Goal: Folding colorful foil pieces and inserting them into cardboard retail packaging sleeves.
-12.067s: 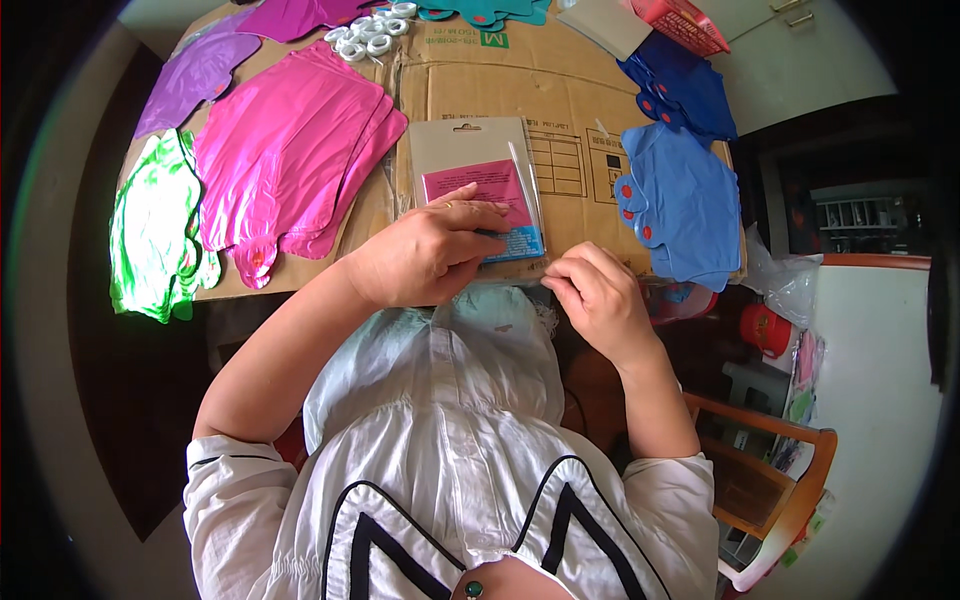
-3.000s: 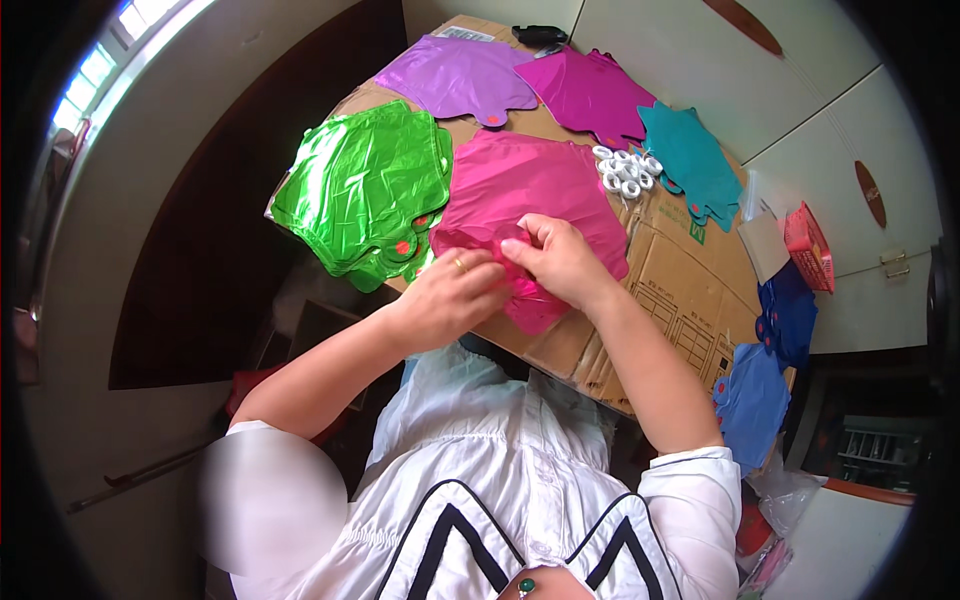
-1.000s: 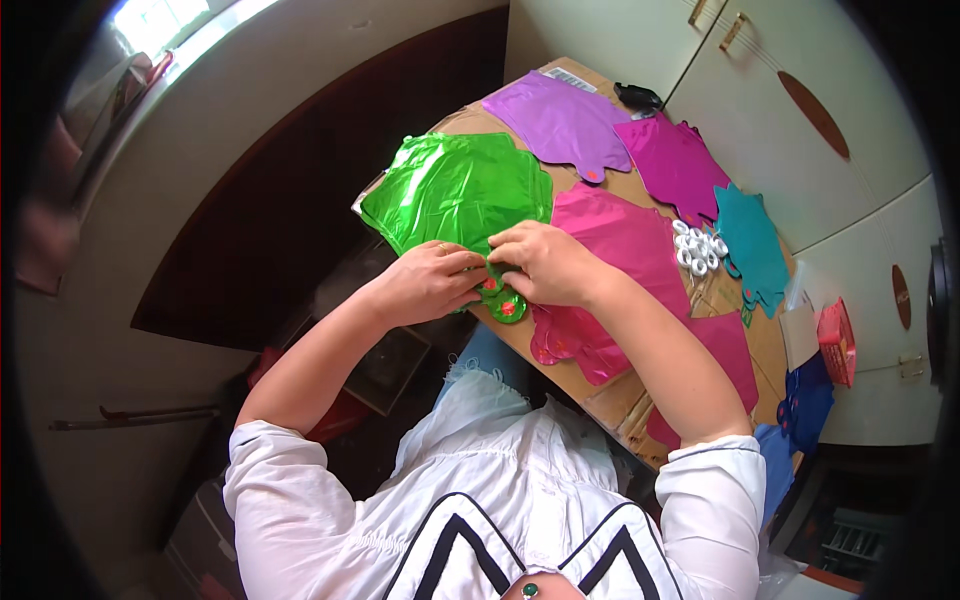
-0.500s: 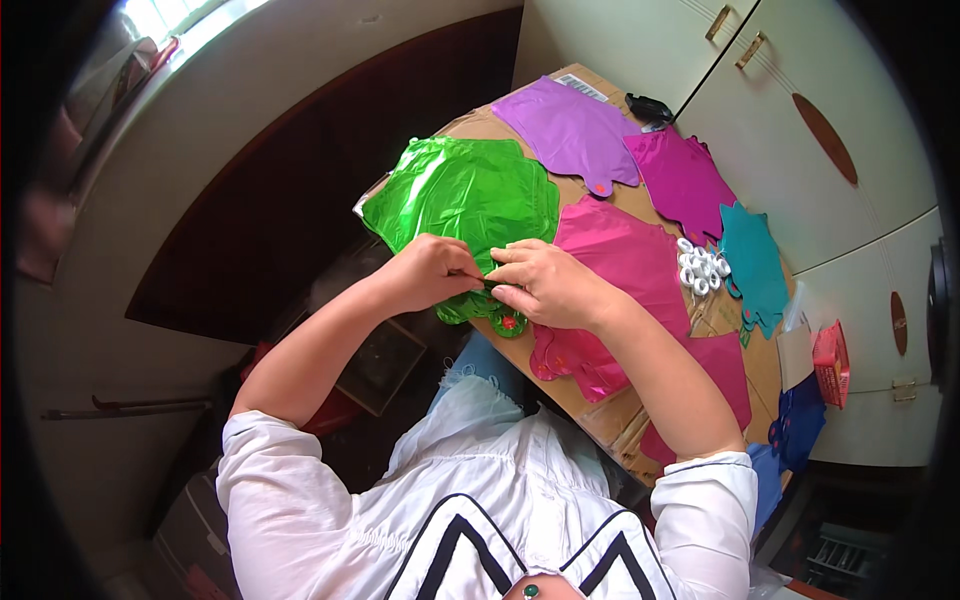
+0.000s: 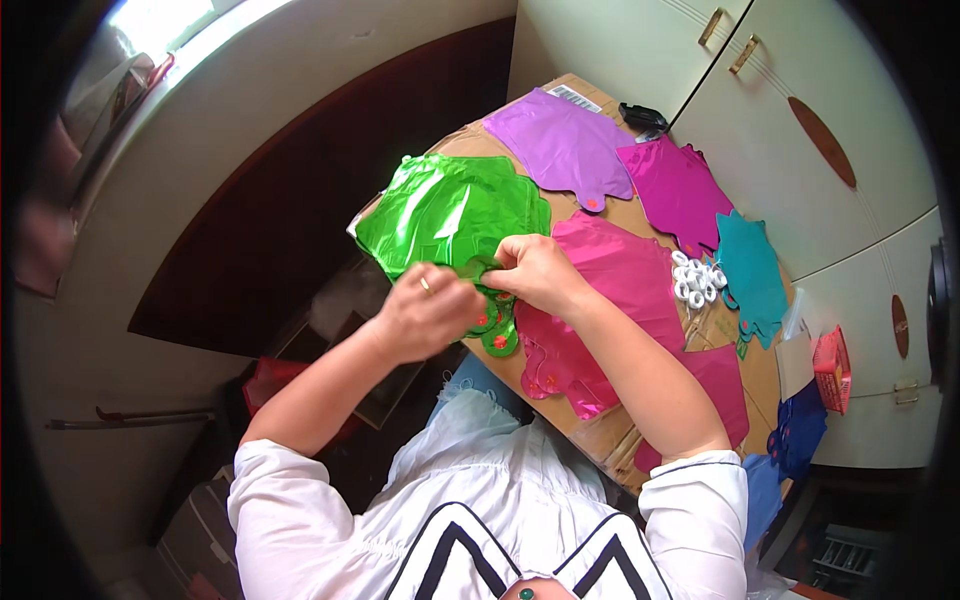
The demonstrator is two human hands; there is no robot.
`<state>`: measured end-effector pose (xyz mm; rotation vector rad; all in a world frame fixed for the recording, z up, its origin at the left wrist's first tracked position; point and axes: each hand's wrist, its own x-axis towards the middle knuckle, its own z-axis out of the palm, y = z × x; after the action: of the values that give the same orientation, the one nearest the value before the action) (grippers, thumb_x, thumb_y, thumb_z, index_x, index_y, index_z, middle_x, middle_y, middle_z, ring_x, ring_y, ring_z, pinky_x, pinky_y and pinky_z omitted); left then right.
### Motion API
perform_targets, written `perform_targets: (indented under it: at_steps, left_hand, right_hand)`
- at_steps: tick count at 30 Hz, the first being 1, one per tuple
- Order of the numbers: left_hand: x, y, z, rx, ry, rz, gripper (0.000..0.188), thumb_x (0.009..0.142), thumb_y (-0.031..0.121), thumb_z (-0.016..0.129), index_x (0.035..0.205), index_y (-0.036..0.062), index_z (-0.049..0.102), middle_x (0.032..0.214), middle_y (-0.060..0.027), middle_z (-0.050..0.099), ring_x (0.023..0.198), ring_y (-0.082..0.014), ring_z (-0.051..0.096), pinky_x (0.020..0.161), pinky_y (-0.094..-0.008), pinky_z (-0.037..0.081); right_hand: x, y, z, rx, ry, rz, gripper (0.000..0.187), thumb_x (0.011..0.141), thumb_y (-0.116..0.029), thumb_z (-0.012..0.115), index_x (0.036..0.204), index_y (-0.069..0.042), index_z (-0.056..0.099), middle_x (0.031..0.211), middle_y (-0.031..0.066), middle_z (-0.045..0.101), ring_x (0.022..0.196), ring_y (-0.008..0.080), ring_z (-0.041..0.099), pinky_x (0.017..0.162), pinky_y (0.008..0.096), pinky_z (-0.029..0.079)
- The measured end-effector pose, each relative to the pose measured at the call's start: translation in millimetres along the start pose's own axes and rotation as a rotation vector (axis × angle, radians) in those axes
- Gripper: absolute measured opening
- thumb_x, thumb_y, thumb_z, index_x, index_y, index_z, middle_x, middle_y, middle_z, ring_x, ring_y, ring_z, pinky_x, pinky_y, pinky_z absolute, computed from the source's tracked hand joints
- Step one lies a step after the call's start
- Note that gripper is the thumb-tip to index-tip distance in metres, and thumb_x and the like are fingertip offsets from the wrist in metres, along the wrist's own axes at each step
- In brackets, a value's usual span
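Two hands at green foil point(image 5: 460, 205), left side of cardboard point(image 5: 763, 375): right hand point(image 5: 537, 270) pinches near edge, left hand point(image 5: 425, 315) blurred, can't tell grip; likely light, limp, slick, so hold near tab point(image 5: 500, 343).

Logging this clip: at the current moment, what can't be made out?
All in the head view:
- Left hand: blurred, so its grip cannot be read.
- Right hand: its own fingers hide whether it holds the green foil.
- Pink foil: partly covered by the right forearm.
- Light blue foil: partly behind the right sleeve.
- Black object: too small to identify.
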<state>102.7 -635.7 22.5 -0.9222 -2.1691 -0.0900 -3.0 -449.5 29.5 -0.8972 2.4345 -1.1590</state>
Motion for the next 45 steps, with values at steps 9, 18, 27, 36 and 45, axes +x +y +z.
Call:
perform_targets:
  at_steps: [9,18,27,36,45]
  left_hand:
    - [-3.4,5.2,23.9,-0.170,-0.209,-0.420,0.031,0.073,0.030,0.076,0.099,0.0154,0.067,0.109,-0.0070,0.056,0.116,-0.0306,0.048,0.108,-0.0537,0.029]
    - [-5.7,4.4,29.1,-0.391,-0.295,-0.605,0.027,0.077,0.029,0.075,0.101,0.0197,0.069,0.108,-0.0040,0.058,0.114,-0.0310,0.050,0.108,-0.0586,0.029]
    - [102.6,-57.8,76.5,-0.671,-0.220,-0.117,0.021,0.080,0.007,0.071,0.100,0.0054,0.067,0.104,-0.0110,0.062,0.092,-0.0305,0.062,0.084,-0.0386,0.052]
    - [141.2,-96.8,188.2,-0.411,-0.459,0.177,0.031,0.076,0.009,0.062,0.105,-0.0010,0.063,0.108,-0.0141,0.063,0.099,-0.0293,0.064,0.085,-0.0381,0.054]
    - [144.4,-93.7,190.0,-0.389,-0.378,0.249,0.023,0.076,0.009,0.061,0.097,-0.0008,0.064,0.097,-0.0125,0.064,0.091,-0.0274,0.065,0.074,-0.0387,0.055]
  right_hand:
    - [27.6,17.8,6.0,0.207,-0.028,-0.013,0.015,0.079,-0.014,0.063,0.087,-0.004,0.071,0.073,0.0128,0.069,0.069,0.0232,0.067,0.065,0.0359,0.052]
    - [111.7,24.1,-270.9,0.278,1.067,-0.212,0.014,0.089,-0.016,0.066,0.089,-0.002,0.069,0.075,0.0033,0.068,0.066,0.0089,0.059,0.064,0.0242,0.048]
    - [68.2,63.3,-192.7,-0.286,0.776,-0.557,0.021,0.076,0.005,0.068,0.091,-0.010,0.073,0.090,0.0109,0.072,0.082,0.0266,0.070,0.074,0.0348,0.056]
    - [126.1,45.7,-300.1,-0.443,1.317,-0.365,0.009,0.084,-0.018,0.069,0.088,-0.010,0.070,0.075,0.0131,0.069,0.069,0.0312,0.068,0.060,0.0374,0.052]
    - [72.3,143.0,-154.8,-0.199,0.379,-0.424,0.015,0.081,-0.003,0.065,0.094,-0.005,0.072,0.086,0.0131,0.071,0.078,0.0259,0.070,0.071,0.0336,0.056]
